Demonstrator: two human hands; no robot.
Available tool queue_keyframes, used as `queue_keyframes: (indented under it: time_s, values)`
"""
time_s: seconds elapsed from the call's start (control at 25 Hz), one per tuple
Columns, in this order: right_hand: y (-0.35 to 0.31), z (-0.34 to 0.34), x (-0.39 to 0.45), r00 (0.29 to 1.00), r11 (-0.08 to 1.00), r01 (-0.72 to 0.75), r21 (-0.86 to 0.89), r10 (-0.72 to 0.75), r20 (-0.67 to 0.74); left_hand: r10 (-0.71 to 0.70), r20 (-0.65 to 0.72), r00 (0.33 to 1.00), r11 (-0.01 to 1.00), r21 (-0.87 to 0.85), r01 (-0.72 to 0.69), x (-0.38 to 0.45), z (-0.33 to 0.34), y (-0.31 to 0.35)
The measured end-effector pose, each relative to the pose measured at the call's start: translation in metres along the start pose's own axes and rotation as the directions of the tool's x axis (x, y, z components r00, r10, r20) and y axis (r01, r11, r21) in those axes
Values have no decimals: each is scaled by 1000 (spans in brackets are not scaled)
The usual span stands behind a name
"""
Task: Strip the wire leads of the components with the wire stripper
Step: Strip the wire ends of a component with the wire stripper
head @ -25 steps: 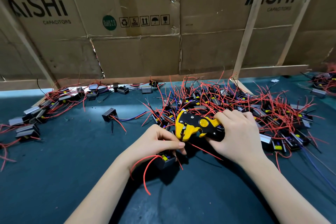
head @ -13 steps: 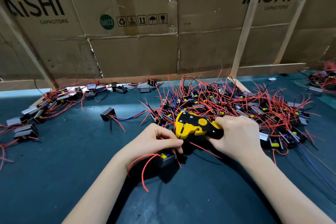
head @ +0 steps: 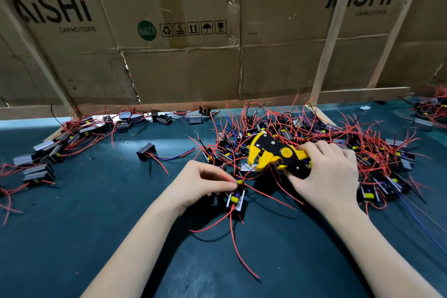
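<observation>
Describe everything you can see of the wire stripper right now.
The wire stripper is a yellow-and-black hand tool, plastic-looking, with small rivets and a round yellow knob on its black body. Its yellow head points left, jaws slightly parted. It is held off the dark green mat, in front of the pile of red-wired components. The right hand grips its handles, which are mostly hidden. Whether a wire sits in the jaws cannot be told.

Dark teal surface (head: 96,237) carried a dense pile of red-wired components (head: 350,147) at centre right, a looser row of components (head: 60,143) at left, one lone black component (head: 146,151) between them.
</observation>
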State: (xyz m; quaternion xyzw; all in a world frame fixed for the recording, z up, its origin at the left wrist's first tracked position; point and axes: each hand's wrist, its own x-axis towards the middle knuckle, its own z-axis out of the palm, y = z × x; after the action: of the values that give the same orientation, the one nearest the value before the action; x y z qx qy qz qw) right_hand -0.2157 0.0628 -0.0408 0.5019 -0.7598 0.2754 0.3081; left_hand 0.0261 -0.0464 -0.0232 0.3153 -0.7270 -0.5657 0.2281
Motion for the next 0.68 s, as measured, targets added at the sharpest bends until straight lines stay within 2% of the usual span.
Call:
queue_keyframes:
  time_s: [0.08,0.16,0.24,0.32,0.44,0.52,0.6,0.68]
  values:
    - [-4,-1,1,1000,999,-6,43,7,-11,-64,-2,998,971,-232,61,2,6,0]
    - [-5,-2,1,1000,998,-18,60,18,2,-114,13,993,874,-474,107,5,13,0]
    - [-5,-2,1,999,998,-32,61,31,22,-120,22,993,786,-609,108,7,17,1]
    - [-4,-2,1,998,997,-51,60,49,40,-121,21,992,745,-659,105,8,19,2]
    - [-3,-1,1,997,997,-61,52,58,46,-91,-31,995,812,-581,56,7,21,6]
    - [-3,-1,1,997,997,-59,42,56,56,19,-54,998,912,-408,-39,4,21,8]
    - [-3,1,0,997,998,-49,36,46,67,135,14,991,972,-194,-130,-1,22,10]
    - [-4,1,-1,997,999,-29,29,27,70,185,105,977,983,-13,-184,-3,24,10]
